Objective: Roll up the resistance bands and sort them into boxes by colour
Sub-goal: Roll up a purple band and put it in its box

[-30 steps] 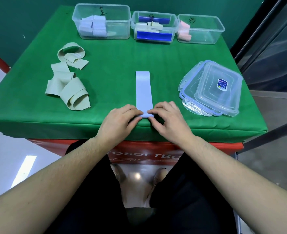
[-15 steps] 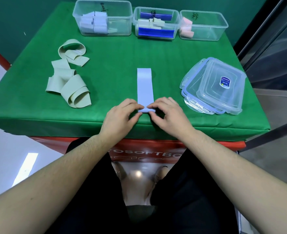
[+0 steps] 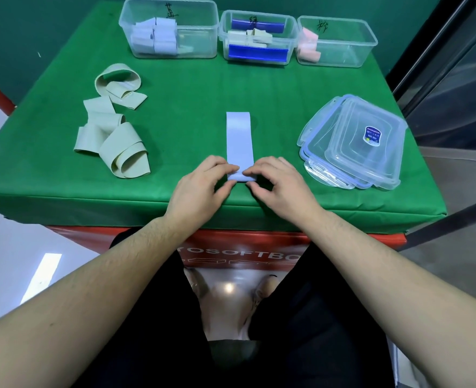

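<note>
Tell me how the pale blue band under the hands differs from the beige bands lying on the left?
The pale blue band lies flat and straight; the beige bands sit in loose curls and folds. The blue one is a single strip with its near end being rolled by the left hand and right hand; the beige ones form an untouched heap. Both rest on the green table, outside the boxes.
</note>
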Available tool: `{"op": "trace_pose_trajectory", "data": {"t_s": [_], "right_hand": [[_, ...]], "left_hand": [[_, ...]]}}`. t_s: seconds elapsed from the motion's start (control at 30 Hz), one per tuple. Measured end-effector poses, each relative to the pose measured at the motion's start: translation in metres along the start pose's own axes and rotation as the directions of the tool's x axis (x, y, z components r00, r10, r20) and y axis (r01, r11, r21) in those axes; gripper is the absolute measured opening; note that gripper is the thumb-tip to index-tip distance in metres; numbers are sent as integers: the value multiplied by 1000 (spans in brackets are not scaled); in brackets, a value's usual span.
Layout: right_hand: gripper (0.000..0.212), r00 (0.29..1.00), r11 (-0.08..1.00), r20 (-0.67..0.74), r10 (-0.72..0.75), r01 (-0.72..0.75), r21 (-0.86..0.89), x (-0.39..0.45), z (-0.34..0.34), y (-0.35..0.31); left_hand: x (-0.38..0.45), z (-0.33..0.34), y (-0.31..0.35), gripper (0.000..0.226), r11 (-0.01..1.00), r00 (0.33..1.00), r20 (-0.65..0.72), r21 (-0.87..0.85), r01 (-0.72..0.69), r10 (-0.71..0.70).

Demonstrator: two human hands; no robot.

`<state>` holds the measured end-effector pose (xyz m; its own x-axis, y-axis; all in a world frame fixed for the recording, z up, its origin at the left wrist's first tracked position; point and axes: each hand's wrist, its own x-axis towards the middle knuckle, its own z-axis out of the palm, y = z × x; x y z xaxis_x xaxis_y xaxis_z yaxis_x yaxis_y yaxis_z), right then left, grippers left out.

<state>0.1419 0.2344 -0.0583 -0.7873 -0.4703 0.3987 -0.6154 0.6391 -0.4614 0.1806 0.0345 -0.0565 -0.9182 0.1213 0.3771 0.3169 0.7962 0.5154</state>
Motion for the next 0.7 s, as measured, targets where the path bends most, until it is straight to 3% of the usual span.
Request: {"op": "trace_pose_trajectory", "data": {"t_s": [0.2,0.3,0.47,0.7], "right_hand": [[21,1000,1000,-2,26,-26,-13,3,3,1],[24,999,999,-53,6,-9,-53,3,3,0],[22,999,998,-15,30,-31,-46,7,2,-1],[23,998,997,1,55,-55,-48,8,1,-4]], "left_hand": [[5,-2,-3,20,998,999,47,56,-24,22],[8,-3,-3,23,997,997,74,76,-24,19],[14,-5,-6,31,991,990,140,131,-43,25],[15,-2,-7,24,997,996,57,14,70,-70]]}}
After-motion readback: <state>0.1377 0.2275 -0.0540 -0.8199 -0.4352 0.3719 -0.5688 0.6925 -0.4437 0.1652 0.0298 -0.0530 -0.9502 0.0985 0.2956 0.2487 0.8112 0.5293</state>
